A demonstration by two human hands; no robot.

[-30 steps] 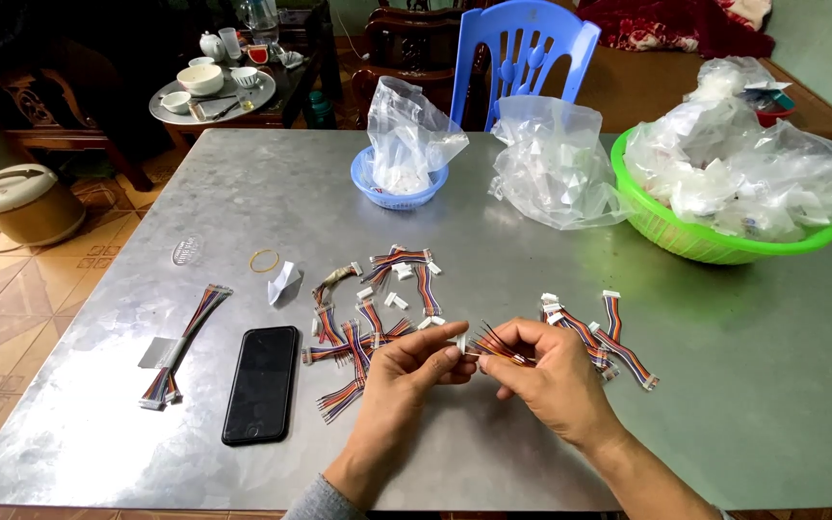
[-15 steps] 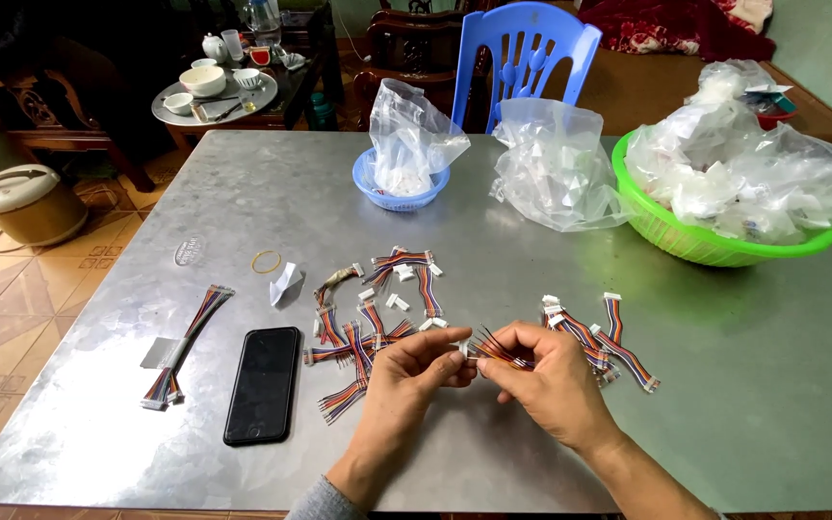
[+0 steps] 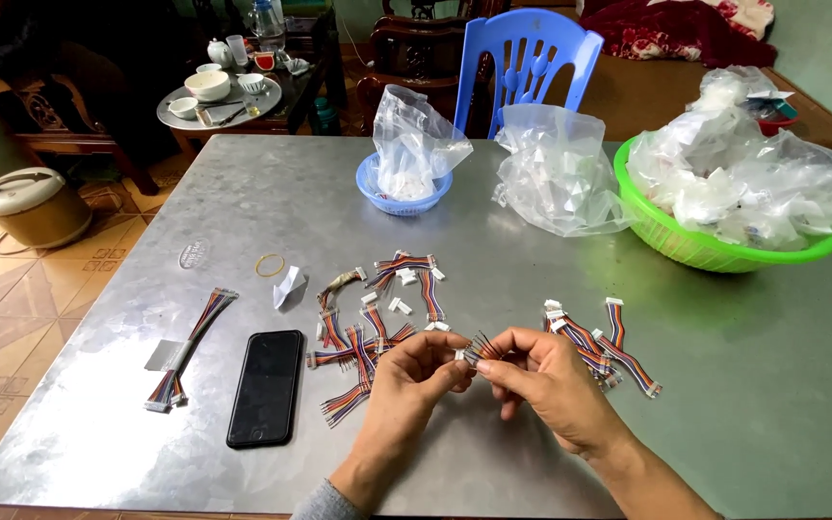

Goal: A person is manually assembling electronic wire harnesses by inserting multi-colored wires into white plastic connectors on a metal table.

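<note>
Here my left hand (image 3: 414, 371) and right hand (image 3: 536, 377) pinch one short ribbon cable (image 3: 480, 347) between them above the worktop (image 3: 493, 231), its length running left to right, the loose cables (image 3: 368, 332) nearer my left.

Soft daylight, mild table glare, edges bowed

Single head cam, angled down over metal table (image 3: 705, 385), close to hands, facing room beyond.
</note>
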